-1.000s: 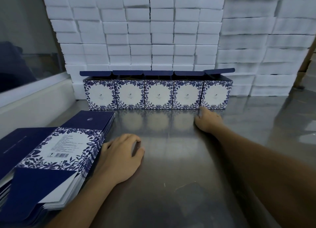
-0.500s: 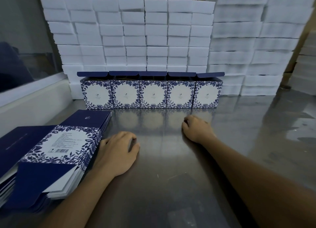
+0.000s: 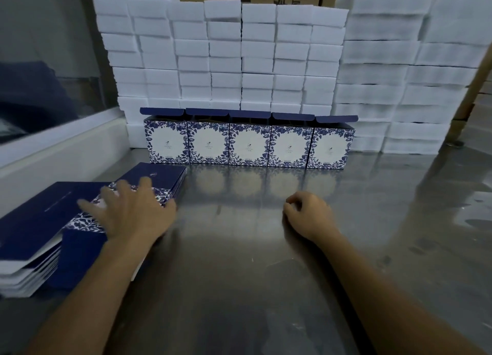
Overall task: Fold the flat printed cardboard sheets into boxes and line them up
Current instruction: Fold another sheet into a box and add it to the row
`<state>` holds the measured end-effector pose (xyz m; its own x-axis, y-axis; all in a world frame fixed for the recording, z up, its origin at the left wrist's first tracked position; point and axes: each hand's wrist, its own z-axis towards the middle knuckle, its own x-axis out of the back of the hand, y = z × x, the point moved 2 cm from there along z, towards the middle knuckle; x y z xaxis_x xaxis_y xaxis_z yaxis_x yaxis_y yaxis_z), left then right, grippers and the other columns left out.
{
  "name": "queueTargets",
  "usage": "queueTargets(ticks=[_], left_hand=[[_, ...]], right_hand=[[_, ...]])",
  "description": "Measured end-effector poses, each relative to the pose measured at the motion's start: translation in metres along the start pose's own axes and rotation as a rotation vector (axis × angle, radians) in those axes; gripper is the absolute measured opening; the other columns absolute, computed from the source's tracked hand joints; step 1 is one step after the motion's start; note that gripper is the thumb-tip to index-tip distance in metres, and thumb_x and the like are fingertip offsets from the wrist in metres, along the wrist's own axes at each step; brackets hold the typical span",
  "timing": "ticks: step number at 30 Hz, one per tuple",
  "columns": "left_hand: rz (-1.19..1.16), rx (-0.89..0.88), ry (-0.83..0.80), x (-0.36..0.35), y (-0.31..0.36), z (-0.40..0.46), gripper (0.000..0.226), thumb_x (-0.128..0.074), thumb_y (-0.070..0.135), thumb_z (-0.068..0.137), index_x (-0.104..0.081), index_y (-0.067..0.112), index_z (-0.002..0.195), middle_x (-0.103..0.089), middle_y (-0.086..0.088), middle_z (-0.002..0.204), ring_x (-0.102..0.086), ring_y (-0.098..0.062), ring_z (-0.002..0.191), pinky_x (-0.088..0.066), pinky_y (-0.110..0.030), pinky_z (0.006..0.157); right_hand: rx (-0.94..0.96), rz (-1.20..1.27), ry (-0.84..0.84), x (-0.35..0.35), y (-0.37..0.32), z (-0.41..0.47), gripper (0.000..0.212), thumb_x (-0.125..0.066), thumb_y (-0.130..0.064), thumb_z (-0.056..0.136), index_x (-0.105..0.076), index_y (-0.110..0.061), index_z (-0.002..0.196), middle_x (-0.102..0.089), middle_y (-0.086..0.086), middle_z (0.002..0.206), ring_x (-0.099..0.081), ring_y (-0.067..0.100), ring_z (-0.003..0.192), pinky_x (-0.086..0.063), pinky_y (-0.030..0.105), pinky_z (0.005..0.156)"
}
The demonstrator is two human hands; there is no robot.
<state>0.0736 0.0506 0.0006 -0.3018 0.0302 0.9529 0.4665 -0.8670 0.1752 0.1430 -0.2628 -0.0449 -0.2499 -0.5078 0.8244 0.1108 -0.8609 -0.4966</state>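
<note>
- Your left hand lies spread, fingers splayed, on top of the stack of flat sheets at about 9 o'clock on the steel table; the fingers are blurred, so you cannot tell whether it has taken hold of a sheet.
- Your right hand rests on the table at about 2 o'clock, fingers loosely curled, holding nothing.
- The sheets look like thin printed card: light, stiff across the panels, likely to bend at the creases, and probably slick face to face.
- Judge the best hold as the free edge nearest you or at the right side of the stack, lifting one sheet only with thumb under and fingers on top.
- Five folded boxes stand in a row at 12 o'clock, sides touching, top flaps up.
- The sheets in the stack are too many and too close to count.
- White foam blocks rise behind the row.
</note>
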Motion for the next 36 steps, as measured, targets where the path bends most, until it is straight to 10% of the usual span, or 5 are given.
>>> queueTargets(ticks=[10, 23, 32, 36], left_hand=[[-0.097, 0.079, -0.119, -0.001, -0.024, 0.013, 0.065, -0.046, 0.062, 0.089, -0.047, 0.017, 0.136, -0.053, -0.018, 0.135, -0.048, -0.042, 0.123, -0.033, -0.050, 0.104], [-0.177, 0.056, -0.188, 0.013, -0.022, 0.011, 0.067, -0.055, 0.066, 0.080, -0.057, 0.019, 0.128, -0.056, -0.014, 0.131, -0.050, -0.041, 0.120, -0.042, -0.046, 0.093], [-0.109, -0.123, -0.073, 0.003, -0.001, 0.000, 0.050, -0.061, 0.006, 0.084, -0.056, 0.021, 0.131, -0.063, -0.012, 0.123, -0.058, -0.035, 0.111, -0.047, -0.048, 0.094], [0.131, -0.212, 0.125, 0.002, 0.013, -0.011, 0.043, -0.050, 0.003, 0.089, -0.059, 0.024, 0.126, -0.065, -0.002, 0.121, -0.054, -0.026, 0.121, -0.024, -0.056, 0.114]], right_hand=[[-0.090, 0.281, 0.084, 0.008, 0.005, -0.001, 0.025, -0.064, -0.022, 0.089, -0.063, -0.030, 0.065, -0.065, -0.020, 0.060, -0.056, -0.016, 0.054, -0.040, 0.021, 0.060], [-0.064, 0.334, 0.080, 0.010, 0.004, -0.002, 0.017, -0.064, -0.022, 0.090, -0.069, -0.025, 0.074, -0.071, -0.011, 0.072, -0.066, 0.007, 0.068, -0.051, 0.028, 0.070], [-0.077, 0.385, 0.083, 0.009, 0.007, -0.003, 0.016, -0.065, -0.021, 0.091, -0.072, -0.021, 0.076, -0.073, -0.008, 0.069, -0.070, 0.011, 0.069, -0.058, 0.034, 0.072], [-0.063, 0.372, 0.071, 0.008, 0.007, -0.006, 0.020, -0.064, -0.023, 0.092, -0.070, -0.022, 0.073, -0.073, -0.003, 0.063, -0.064, 0.004, 0.049, -0.045, 0.019, 0.055]])
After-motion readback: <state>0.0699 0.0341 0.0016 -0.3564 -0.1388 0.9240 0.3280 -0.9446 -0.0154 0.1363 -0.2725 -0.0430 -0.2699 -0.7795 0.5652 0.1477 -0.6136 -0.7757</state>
